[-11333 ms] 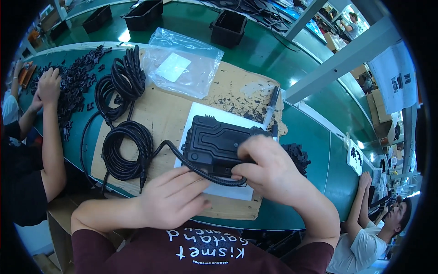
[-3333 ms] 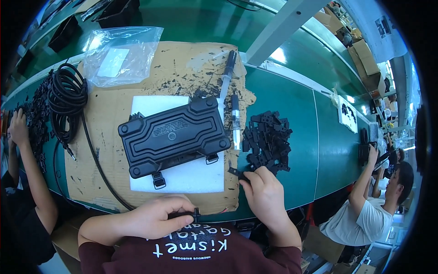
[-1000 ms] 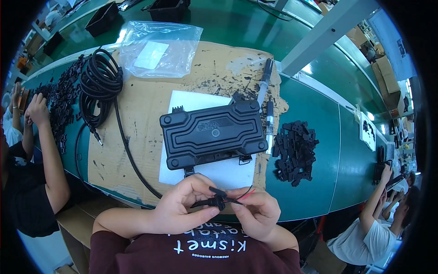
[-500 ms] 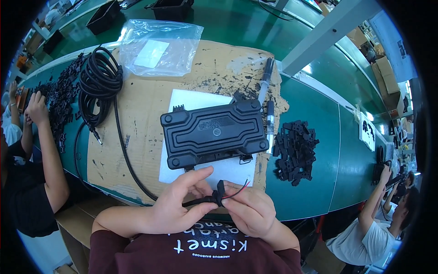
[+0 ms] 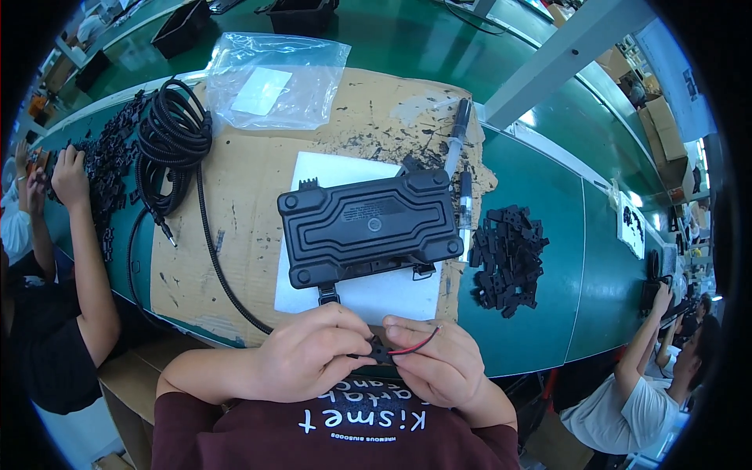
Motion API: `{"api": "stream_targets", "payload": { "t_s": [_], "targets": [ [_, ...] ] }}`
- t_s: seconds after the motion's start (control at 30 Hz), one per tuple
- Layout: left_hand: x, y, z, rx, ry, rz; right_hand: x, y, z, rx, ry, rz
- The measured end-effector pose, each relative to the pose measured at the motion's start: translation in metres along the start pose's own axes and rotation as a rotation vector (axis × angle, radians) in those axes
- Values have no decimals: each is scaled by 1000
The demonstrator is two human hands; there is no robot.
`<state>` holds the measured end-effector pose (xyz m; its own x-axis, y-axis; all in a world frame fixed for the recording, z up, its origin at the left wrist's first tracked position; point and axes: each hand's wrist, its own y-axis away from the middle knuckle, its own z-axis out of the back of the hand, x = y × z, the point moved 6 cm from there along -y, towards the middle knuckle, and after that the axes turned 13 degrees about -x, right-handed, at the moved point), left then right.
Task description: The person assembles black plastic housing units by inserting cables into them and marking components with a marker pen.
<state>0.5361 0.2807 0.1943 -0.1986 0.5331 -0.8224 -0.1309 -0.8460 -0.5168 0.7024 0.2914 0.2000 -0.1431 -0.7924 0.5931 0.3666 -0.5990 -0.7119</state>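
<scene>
Where the left hand [image 5: 321, 352] was half spread a moment ago, its fingers are now drawn in, and the small black part [image 5: 381, 351] is pinched by them above the counter's [image 5: 556, 321] near edge. The strip seen standing up earlier is no longer visible; a firmer hold for fitting is suggested. The right hand [image 5: 439, 360] is set against the part's right end, red and black wires [image 5: 415, 345] crossing its fingers; whether wires or part are gripped there cannot be told. The corrugated cable [image 5: 223, 274] is led behind the left hand. The black case [image 5: 372, 227] is left unmoved on white foam [image 5: 294, 294], toward the cardboard sheet's [image 5: 258, 172] right edge.
</scene>
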Motion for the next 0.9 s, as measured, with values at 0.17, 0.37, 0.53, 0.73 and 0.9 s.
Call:
{"api": "stream_targets", "payload": {
  "t_s": [0.17, 0.37, 0.53, 0.73, 0.9],
  "targets": [
    [3, 3, -1, -25, 52, 27, 1, 2, 0, -5, 1, 33],
    [19, 22, -5, -159, 248, 150, 2, 5, 1, 47, 23, -7],
    [30, 27, -2, -308, 575, 466, 1, 8, 0, -67, 8, 37],
    [13, 6, 1, -8, 37, 175, 1, 6, -1, -69, 33, 45],
    [13, 8, 3, 11, 81, 273, 1, 5, 2, -46, 36, 62]
  ]
}}
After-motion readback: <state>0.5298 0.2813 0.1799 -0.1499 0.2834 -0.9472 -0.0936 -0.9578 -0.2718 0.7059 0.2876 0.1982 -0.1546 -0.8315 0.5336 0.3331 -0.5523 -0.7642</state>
